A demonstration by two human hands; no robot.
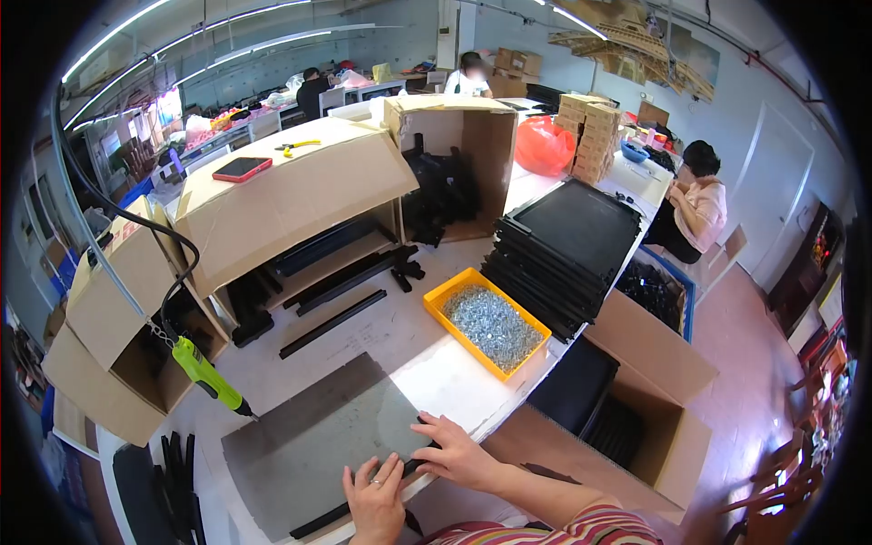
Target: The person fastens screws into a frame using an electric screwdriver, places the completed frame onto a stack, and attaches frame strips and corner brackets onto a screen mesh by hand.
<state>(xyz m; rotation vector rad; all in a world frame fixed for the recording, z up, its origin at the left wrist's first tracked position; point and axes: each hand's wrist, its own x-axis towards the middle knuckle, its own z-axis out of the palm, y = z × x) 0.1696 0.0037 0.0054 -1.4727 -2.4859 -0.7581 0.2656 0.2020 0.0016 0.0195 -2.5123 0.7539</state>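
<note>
A grey flat panel [318, 445] lies on the white table in front of me. Along its near edge runs a thin black strip [320, 520]. My left hand [375, 502], with a ring on one finger, is closed over this strip, fingertips resting at the panel's edge. Just to its right, my right hand [457, 454] grips the strip's other end between thumb and fingers. Part of the strip is hidden beneath both hands. A green electric screwdriver [207, 374] hangs from a cable with its tip near the panel's far left corner.
A yellow tray [490, 325] of small metal parts stands beyond the panel, beside stacked black panels [563, 254]. Cardboard boxes [300, 186] with black parts line the back. Black strips [333, 323] lie before them. An open carton [649, 427] stands right. Several people sit farther off.
</note>
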